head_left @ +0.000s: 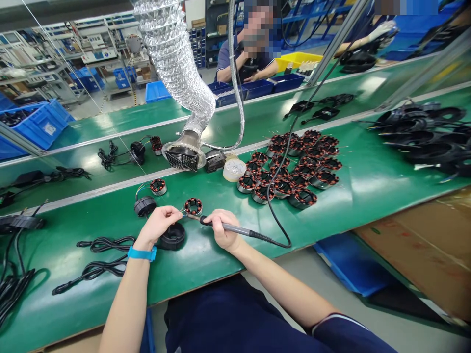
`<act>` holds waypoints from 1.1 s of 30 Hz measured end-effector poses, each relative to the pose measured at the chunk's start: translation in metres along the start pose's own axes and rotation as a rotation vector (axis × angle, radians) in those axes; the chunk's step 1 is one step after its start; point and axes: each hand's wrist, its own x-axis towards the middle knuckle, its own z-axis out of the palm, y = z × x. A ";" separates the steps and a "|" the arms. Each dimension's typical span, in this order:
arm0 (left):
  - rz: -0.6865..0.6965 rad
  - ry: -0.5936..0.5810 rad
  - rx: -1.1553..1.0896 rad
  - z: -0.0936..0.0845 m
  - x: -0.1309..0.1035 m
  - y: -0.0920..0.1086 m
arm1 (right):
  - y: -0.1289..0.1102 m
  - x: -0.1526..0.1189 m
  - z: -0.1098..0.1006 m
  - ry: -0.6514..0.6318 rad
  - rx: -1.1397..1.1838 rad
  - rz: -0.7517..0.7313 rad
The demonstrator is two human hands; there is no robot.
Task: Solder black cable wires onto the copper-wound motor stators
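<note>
My right hand (224,229) is closed around a grey soldering iron (237,229), its tip pointing left at the wires beside a copper-wound stator (193,206). Thumb and fingers of my left hand (162,223) are pinched together on thin wires at that stator's left side. Just below my left hand sits a black round housing (172,236) on the green bench (191,269). Behind my left hand lie another black round part (144,206) and a second stator (158,187) with coloured wires.
Several stators (283,180) cluster at the right, near a round whitish container (234,169). A fume duct (184,154) hangs over the bench's back. Black cables (99,268) lie at left, black housings (423,132) at far right. A person (246,63) works across the bench.
</note>
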 end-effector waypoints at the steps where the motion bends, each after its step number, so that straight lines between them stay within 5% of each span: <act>1: 0.002 -0.002 0.001 0.000 0.000 -0.001 | 0.000 0.000 0.000 -0.010 -0.002 0.005; 33: -0.003 -0.006 0.006 0.000 0.001 -0.002 | 0.003 -0.004 0.000 0.088 -0.031 0.171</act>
